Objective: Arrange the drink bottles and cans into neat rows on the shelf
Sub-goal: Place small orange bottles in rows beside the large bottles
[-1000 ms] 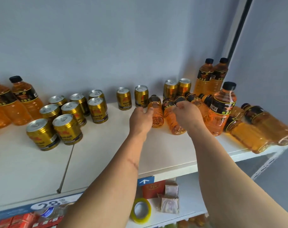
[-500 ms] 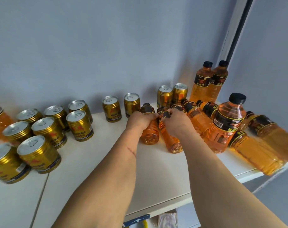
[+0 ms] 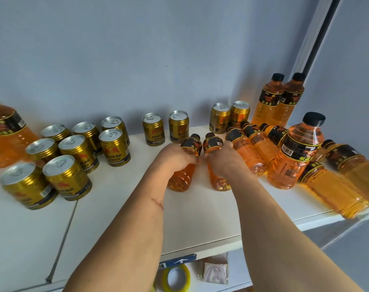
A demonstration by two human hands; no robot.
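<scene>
Two small orange bottles lying side by side on the white shelf (image 3: pixel 200 218), left one (image 3: pixel 184 165) gripped by left hand (image 3: pixel 175 159), right one (image 3: pixel 216 165) by right hand (image 3: pixel 225 161).

Both lying bottles (image 3: pixel 184 163) now apart, bases nearer shelf (image 3: pixel 200 218) front.

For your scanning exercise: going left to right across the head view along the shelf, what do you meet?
Large bottle → can cluster → left hand → right hand → lying bottles → upright bottle.
</scene>
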